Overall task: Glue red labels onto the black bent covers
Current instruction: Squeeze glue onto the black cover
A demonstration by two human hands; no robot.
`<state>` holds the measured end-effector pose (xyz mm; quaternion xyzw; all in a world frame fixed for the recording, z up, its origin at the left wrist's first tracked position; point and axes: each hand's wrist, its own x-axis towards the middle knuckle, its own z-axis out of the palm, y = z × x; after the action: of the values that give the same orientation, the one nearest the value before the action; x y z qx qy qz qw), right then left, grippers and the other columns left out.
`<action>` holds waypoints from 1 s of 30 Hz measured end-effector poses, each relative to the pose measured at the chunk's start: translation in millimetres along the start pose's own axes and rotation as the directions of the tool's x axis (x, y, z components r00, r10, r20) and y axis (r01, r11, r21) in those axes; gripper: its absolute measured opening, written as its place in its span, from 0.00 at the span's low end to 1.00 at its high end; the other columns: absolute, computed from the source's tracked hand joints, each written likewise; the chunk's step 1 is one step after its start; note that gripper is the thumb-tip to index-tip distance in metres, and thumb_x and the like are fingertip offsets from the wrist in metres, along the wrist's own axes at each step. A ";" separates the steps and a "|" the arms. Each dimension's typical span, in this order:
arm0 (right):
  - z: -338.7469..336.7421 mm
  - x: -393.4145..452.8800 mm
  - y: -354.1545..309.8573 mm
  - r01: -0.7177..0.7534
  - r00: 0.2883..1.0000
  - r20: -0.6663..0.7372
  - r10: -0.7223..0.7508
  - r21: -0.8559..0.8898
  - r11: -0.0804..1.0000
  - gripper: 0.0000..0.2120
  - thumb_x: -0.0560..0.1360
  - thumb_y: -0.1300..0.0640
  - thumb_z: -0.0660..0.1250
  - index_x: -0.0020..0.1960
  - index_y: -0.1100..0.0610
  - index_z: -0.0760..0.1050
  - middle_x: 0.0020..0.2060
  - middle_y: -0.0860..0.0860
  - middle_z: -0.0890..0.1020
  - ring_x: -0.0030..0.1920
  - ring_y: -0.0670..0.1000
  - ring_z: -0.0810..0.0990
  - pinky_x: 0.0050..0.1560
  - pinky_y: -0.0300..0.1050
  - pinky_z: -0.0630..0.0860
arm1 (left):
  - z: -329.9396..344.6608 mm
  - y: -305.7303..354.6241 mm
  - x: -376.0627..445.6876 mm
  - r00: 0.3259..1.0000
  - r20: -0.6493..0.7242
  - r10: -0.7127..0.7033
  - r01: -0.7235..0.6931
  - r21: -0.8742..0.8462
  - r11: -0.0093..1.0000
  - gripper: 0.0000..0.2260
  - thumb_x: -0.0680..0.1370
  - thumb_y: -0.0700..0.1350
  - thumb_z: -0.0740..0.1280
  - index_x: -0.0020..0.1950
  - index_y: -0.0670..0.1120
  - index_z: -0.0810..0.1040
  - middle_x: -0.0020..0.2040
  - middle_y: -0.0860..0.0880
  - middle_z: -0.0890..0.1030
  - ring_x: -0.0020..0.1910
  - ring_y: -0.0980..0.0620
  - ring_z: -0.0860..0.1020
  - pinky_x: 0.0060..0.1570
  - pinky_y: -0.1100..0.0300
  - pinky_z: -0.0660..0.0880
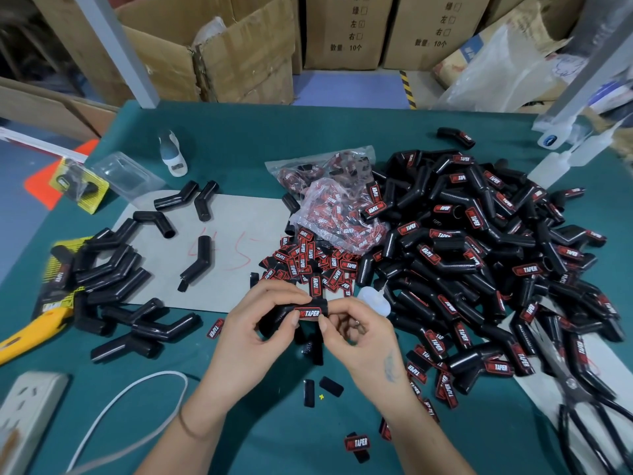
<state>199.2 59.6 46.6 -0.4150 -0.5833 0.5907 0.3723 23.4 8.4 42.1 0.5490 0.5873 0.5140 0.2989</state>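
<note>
Head view: both hands meet over the near middle of a green table [239,132]. The left hand [253,323] grips a black bent cover [277,318] from the left, thumb in front and fingers curled behind. The right hand [363,332] pinches the cover's right end, its thumb pressing the edge of a red label [309,313] that lies flat on the cover's upper face (white lettering reads "TAPER"). Cover and label are held above the table surface, just in front of a loose heap of red labels [308,262]. Behind that heap sit clear plastic bags of labels [337,200]. To the right spreads a large pile of labelled covers [479,241]; to the left lies a smaller group of unlabelled covers [113,269], some on a grey card sheet [239,217]. A small translucent glue bottle [375,298] rests just beside the right hand. Scissors [579,399] lie at the right edge, a yellow utility knife [30,334] at the left, and a white power strip [24,406] at the near left corner.
</note>
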 end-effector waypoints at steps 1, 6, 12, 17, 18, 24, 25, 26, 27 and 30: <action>-0.6 0.3 -0.3 -0.020 1.000 0.006 0.020 0.038 0.999 0.05 0.74 0.59 0.72 0.48 0.54 0.85 0.35 0.44 0.77 0.37 0.43 0.73 0.41 0.35 0.72 | -0.4 0.0 -0.2 1.000 0.023 0.015 -0.015 0.007 1.000 0.11 0.79 0.44 0.68 0.59 0.53 0.84 0.59 0.53 0.80 0.59 0.47 0.81 0.61 0.51 0.77; -1.0 0.4 -1.6 -0.100 0.993 0.077 0.089 0.165 0.981 0.04 0.75 0.57 0.73 0.49 0.51 0.84 0.34 0.45 0.71 0.37 0.44 0.69 0.41 0.34 0.69 | 4.7 4.9 -3.5 0.988 0.063 0.142 -0.150 0.160 0.976 0.15 0.78 0.40 0.67 0.64 0.49 0.84 0.62 0.55 0.79 0.63 0.50 0.80 0.65 0.64 0.72; 2.7 -1.4 -0.4 -0.097 0.995 0.031 0.093 0.133 0.986 0.09 0.72 0.46 0.75 0.47 0.51 0.83 0.36 0.59 0.64 0.37 0.47 0.64 0.40 0.39 0.65 | 9.0 6.5 -6.5 0.981 0.055 0.188 -0.196 0.230 0.953 0.16 0.78 0.36 0.68 0.63 0.46 0.84 0.61 0.56 0.78 0.62 0.53 0.80 0.64 0.66 0.72; 2.1 -0.9 -0.7 -0.089 0.996 0.023 0.087 0.134 0.987 0.01 0.74 0.52 0.75 0.45 0.47 0.84 0.32 0.45 0.65 0.36 0.46 0.64 0.38 0.35 0.64 | 9.2 6.3 -5.8 0.978 0.050 0.204 -0.210 0.225 0.952 0.15 0.78 0.39 0.67 0.64 0.45 0.84 0.61 0.55 0.79 0.62 0.52 0.80 0.64 0.64 0.73; 1.7 -0.9 -0.7 -0.088 0.996 0.025 0.086 0.124 0.988 0.01 0.74 0.52 0.75 0.45 0.47 0.83 0.32 0.45 0.65 0.36 0.46 0.64 0.38 0.35 0.64 | 9.2 6.0 -5.8 0.977 0.050 0.208 -0.214 0.222 0.951 0.15 0.78 0.39 0.67 0.64 0.45 0.84 0.61 0.55 0.79 0.61 0.52 0.81 0.64 0.64 0.73; 1.6 -0.3 -0.3 -0.071 0.997 0.023 0.069 0.098 0.993 0.04 0.72 0.48 0.75 0.45 0.47 0.83 0.32 0.44 0.65 0.36 0.46 0.63 0.37 0.36 0.63 | 9.0 3.8 -6.2 0.976 0.040 0.214 -0.218 0.213 0.952 0.19 0.75 0.31 0.70 0.64 0.45 0.84 0.61 0.55 0.79 0.61 0.51 0.81 0.63 0.63 0.75; 1.2 -0.5 0.5 -0.068 0.997 0.026 0.066 0.095 0.993 0.06 0.72 0.47 0.75 0.46 0.48 0.83 0.32 0.45 0.65 0.36 0.46 0.63 0.38 0.37 0.63 | 9.4 3.7 -6.2 0.976 0.040 0.214 -0.218 0.204 0.954 0.19 0.75 0.30 0.70 0.64 0.45 0.84 0.61 0.55 0.79 0.61 0.51 0.81 0.63 0.63 0.74; 0.7 -0.7 1.2 -0.064 0.998 0.034 0.061 0.091 0.994 0.07 0.72 0.46 0.75 0.46 0.49 0.83 0.33 0.46 0.65 0.36 0.46 0.63 0.38 0.37 0.63 | 9.5 3.6 -6.1 0.977 0.041 0.211 -0.215 0.190 0.958 0.19 0.75 0.30 0.70 0.64 0.45 0.84 0.61 0.54 0.79 0.61 0.51 0.81 0.63 0.64 0.74; 0.6 -0.9 1.3 -0.057 0.998 0.044 0.053 0.087 0.995 0.07 0.72 0.47 0.75 0.47 0.49 0.83 0.34 0.47 0.65 0.37 0.46 0.64 0.38 0.37 0.64 | 9.2 3.4 -5.8 0.978 0.042 0.203 -0.207 0.173 0.963 0.19 0.75 0.30 0.70 0.64 0.45 0.84 0.61 0.54 0.79 0.61 0.51 0.81 0.63 0.64 0.74; 0.9 -0.9 2.3 -0.042 0.997 0.064 0.036 0.085 0.995 0.04 0.74 0.54 0.76 0.47 0.47 0.83 0.37 0.49 0.68 0.38 0.44 0.65 0.39 0.34 0.66 | 7.1 3.6 -4.7 0.989 0.049 0.139 -0.144 0.121 0.982 0.20 0.75 0.31 0.70 0.64 0.48 0.85 0.61 0.56 0.79 0.62 0.50 0.81 0.64 0.63 0.74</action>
<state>198.8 58.3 44.3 -0.3911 -0.5603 0.6353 0.3598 32.2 5.4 42.4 0.6172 0.5714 0.4853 0.2388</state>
